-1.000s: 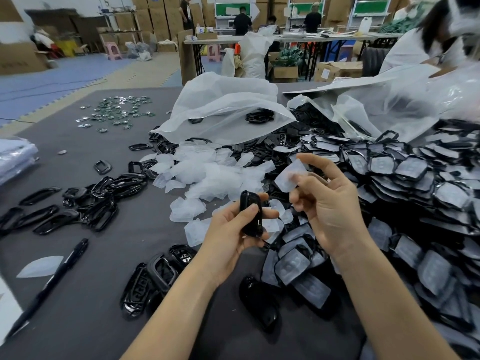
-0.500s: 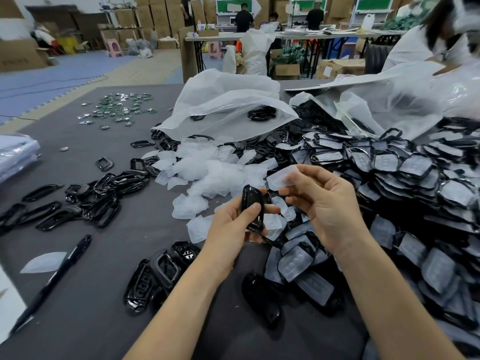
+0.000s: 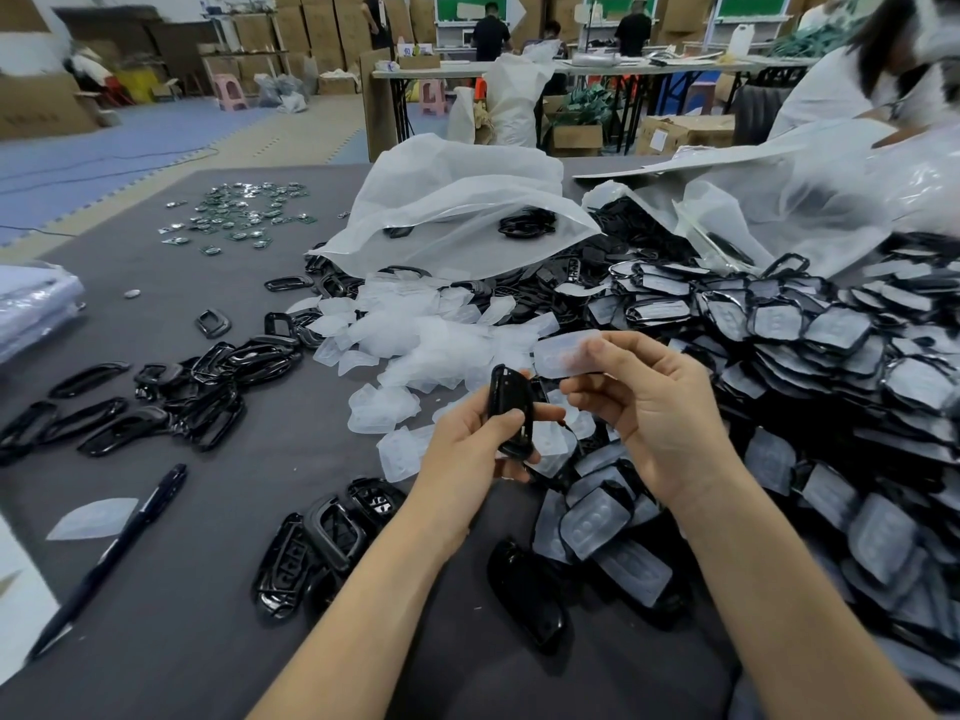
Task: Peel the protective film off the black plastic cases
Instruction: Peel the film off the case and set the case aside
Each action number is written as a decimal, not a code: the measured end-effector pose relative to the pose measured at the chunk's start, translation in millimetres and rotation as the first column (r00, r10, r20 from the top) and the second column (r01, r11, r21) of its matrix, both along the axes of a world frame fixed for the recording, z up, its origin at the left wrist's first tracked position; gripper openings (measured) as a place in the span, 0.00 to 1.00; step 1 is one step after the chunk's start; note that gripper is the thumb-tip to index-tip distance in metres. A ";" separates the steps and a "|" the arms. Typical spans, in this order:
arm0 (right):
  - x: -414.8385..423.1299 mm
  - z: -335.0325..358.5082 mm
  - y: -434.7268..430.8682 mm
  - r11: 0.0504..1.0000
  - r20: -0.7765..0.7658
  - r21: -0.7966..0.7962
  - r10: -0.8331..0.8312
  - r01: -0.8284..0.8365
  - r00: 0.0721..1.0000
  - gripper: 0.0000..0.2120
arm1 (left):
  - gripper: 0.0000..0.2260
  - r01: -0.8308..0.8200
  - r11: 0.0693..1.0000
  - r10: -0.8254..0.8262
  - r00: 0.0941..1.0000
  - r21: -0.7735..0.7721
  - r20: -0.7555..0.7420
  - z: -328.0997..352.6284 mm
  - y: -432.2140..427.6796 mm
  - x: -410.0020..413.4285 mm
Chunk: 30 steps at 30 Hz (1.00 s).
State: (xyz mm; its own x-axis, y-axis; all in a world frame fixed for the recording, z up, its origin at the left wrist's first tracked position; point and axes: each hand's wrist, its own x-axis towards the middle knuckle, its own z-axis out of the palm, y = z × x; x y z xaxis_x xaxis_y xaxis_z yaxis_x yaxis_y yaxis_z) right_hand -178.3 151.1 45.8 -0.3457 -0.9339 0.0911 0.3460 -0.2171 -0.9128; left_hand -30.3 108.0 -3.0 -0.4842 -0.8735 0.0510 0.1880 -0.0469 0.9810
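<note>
Our bare forearms reach forward. Our left hand [image 3: 475, 452] grips a glossy black plastic case [image 3: 511, 410], thumb on its side; our right hand [image 3: 657, 407], just beside, pinches a translucent film sheet [image 3: 561, 353].

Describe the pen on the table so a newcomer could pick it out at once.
Start at the dark grey table and go to its near left part. There a slim black pen lies diagonally beside a lone piece of clear peeled film. It is the only long straight stick among looped black plastic frames.
</note>
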 end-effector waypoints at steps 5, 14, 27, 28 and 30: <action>-0.7 -0.2 -0.2 1.000 0.029 0.022 -0.010 0.009 1.000 0.03 | 0.15 -0.005 1.000 0.005 1.000 0.018 -0.018 0.5 0.0 -0.2; 0.5 -3.6 -2.5 0.999 0.106 0.024 0.046 -0.049 0.993 0.11 | 0.14 -0.037 0.999 0.037 0.999 0.024 -0.024 2.3 0.2 0.0; 3.4 -2.9 -1.0 0.993 -0.118 0.115 0.037 -0.024 0.992 0.09 | 0.13 -0.079 0.997 0.079 0.997 0.019 0.018 4.6 1.6 0.5; 3.4 -3.2 -1.3 0.993 -0.136 0.120 0.027 -0.011 0.990 0.08 | 0.13 -0.082 0.996 0.082 0.996 0.020 0.019 4.8 1.5 0.4; 2.8 -4.3 -1.7 0.991 -0.169 0.136 0.010 0.014 0.986 0.04 | 0.13 -0.089 0.996 0.088 0.996 0.024 0.016 5.1 1.6 0.4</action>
